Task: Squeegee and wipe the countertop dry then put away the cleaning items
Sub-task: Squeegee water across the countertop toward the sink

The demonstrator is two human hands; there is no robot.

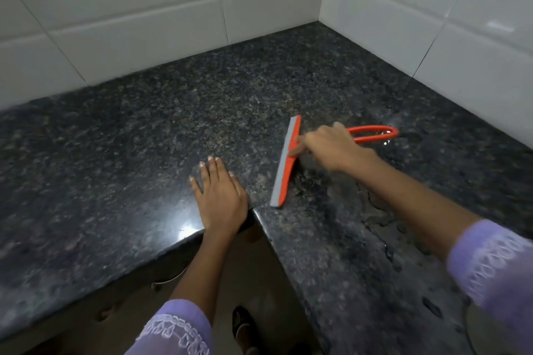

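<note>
Right hand (336, 147) grips the neck of the orange plastic squeegee with a grey rubber blade (284, 161), fingers curled over the handle where it meets the blade bar; forefinger extends onto the bar. Blade edge rests on the dark speckled granite counter (144, 130), lying just left of the right hand. Looped orange handle end projects beyond the hand to its right. Water droplets (383, 228) and wet patches lie on the counter below the right forearm. Left hand (219, 196) lies flat and released, palm down, fingers spread, at the inner corner edge of the counter, just left of the blade's near end, not touching it. Both forearms wear lilac embroidered sleeves (496, 265). White glazed wall tiles (161, 20) stand beyond both hands.
</note>
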